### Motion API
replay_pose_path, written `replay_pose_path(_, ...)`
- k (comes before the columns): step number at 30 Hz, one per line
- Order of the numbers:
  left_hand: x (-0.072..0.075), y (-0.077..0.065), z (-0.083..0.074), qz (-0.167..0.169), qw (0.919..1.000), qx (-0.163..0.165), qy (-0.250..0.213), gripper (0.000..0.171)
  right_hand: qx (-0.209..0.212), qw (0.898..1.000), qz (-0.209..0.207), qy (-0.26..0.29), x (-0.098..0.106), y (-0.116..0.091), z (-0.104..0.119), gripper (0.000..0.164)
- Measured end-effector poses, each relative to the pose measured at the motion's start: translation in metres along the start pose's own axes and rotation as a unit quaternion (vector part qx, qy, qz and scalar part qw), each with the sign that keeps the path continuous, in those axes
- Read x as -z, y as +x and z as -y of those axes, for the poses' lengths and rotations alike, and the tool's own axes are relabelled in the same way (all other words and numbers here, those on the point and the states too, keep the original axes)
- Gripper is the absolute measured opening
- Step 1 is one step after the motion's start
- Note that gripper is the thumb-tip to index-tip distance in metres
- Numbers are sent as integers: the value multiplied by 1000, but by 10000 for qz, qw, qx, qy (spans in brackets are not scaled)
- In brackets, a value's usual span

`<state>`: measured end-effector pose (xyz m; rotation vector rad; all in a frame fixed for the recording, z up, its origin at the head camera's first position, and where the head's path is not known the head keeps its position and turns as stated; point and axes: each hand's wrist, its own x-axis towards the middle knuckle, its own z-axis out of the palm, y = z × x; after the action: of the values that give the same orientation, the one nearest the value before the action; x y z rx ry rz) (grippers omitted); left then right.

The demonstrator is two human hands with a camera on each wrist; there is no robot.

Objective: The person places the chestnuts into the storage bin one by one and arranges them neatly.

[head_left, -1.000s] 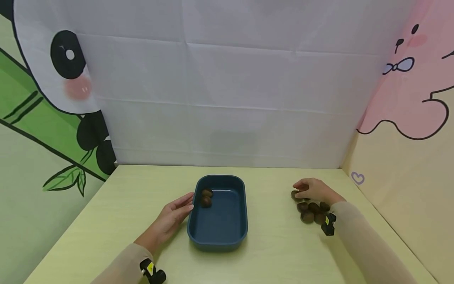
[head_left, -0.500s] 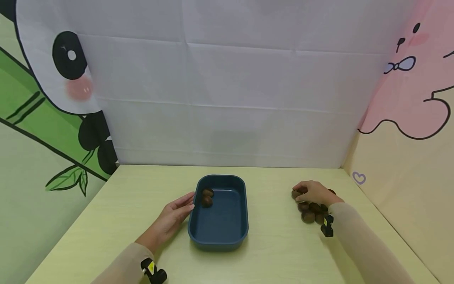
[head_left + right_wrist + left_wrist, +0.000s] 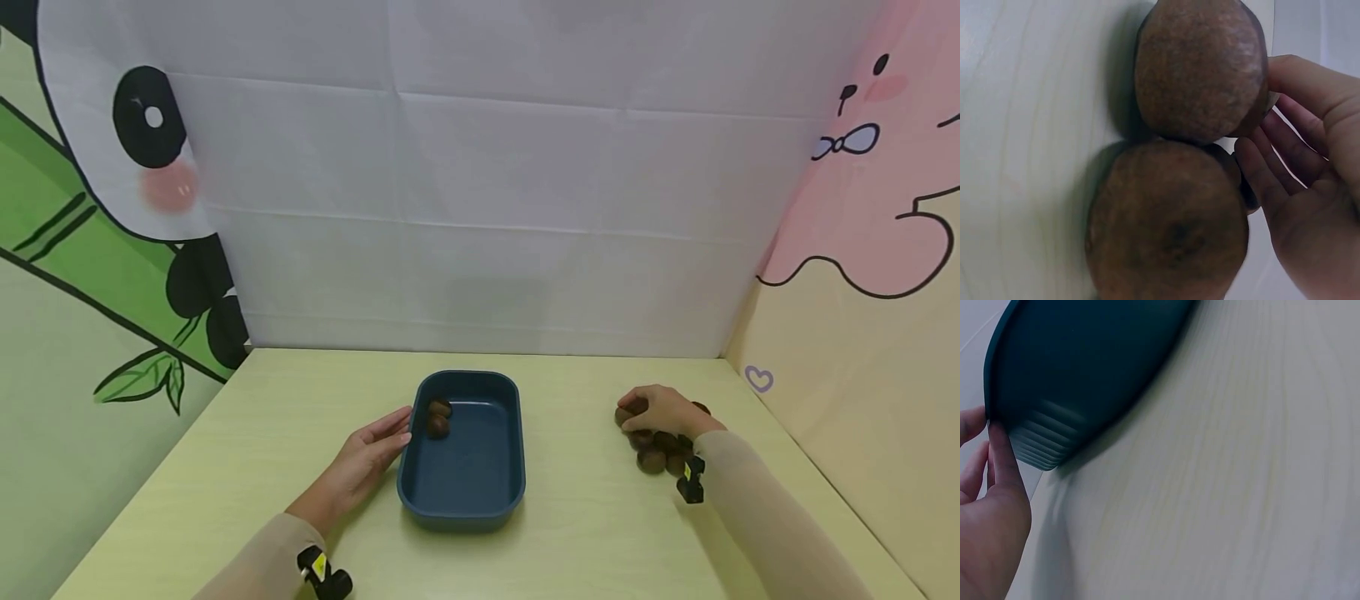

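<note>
A dark blue rectangular dish (image 3: 461,492) stands mid-table, with two chestnuts (image 3: 438,427) inside near its left wall. My left hand (image 3: 362,460) touches the dish's left side with its fingers fairly straight; in the left wrist view the fingertips meet the rim. To the right, my right hand (image 3: 663,410) pinches a chestnut (image 3: 623,416) between thumb and fingers at the far side of a loose group. Nearer me lie several more chestnuts (image 3: 651,461), partly hidden under the hand and wrist. Two large chestnuts (image 3: 1200,69) fill the right wrist view, in front of the thumb and fingers.
The pale wooden table (image 3: 555,533) ends at a white cloth backdrop (image 3: 495,208). A wall with a pink drawing (image 3: 847,217) borders it at right, and a green painted wall (image 3: 97,350) at left. Black cameras (image 3: 324,575) are strapped to both wrists.
The right hand has shifted slightly and its thumb and fingers have closed around the far-left chestnut of the group. The left hand and the dish stay in place.
</note>
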<state>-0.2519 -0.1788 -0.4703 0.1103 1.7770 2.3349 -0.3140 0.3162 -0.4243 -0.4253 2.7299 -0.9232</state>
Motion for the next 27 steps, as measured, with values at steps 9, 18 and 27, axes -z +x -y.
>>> replay_pose_path(9, 0, -2, -2, 11, 10000, 14, 49, 59, -96, 9998, 20, 187, 6, 9, 8, 44)
replay_pose_path(18, -1, -3, -4, 61, 10000, -1, 56, 59, 398, 9992, -94, -39, 11, 18, 32, 39)
replay_pose_path(27, -2, -3, -4, 50, 9999, -14, 86, 59, 868, 9962, 11, 46, 9, 27, 78, 38)
